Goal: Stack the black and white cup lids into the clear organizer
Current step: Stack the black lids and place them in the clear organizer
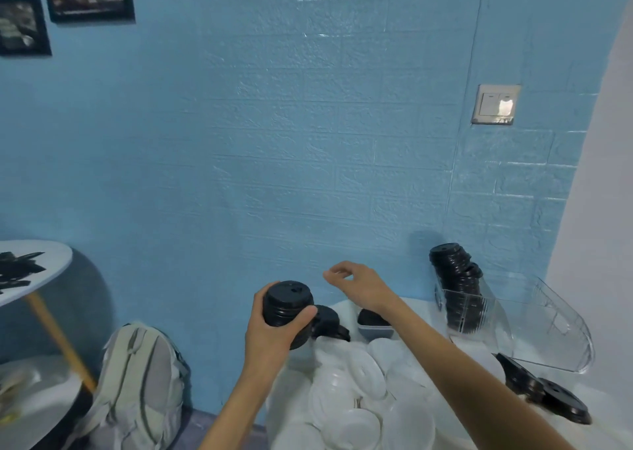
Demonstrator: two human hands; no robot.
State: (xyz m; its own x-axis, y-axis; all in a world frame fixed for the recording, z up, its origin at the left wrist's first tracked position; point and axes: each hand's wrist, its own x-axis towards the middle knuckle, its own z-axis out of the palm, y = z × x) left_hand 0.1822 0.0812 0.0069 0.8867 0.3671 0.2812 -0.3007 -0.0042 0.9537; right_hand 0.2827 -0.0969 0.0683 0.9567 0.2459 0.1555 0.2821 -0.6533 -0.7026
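Observation:
My left hand (274,330) grips a stack of black cup lids (287,304), held up over the table's left end. My right hand (359,285) hovers just right of it with loosely curled fingers and holds nothing. A clear organizer (544,326) stands at the right against the blue wall. A tall leaning stack of black lids (457,285) fills its left compartment; the right compartment looks empty. Several white lids (359,398) lie heaped on the white table below my arms. A few loose black lids (544,391) lie at the right front.
More black lids (330,323) and a grey tray with dark lids (373,323) sit behind the white pile. A pale backpack (140,388) leans on the floor at the left. A round white side table (30,275) with dark items stands further left.

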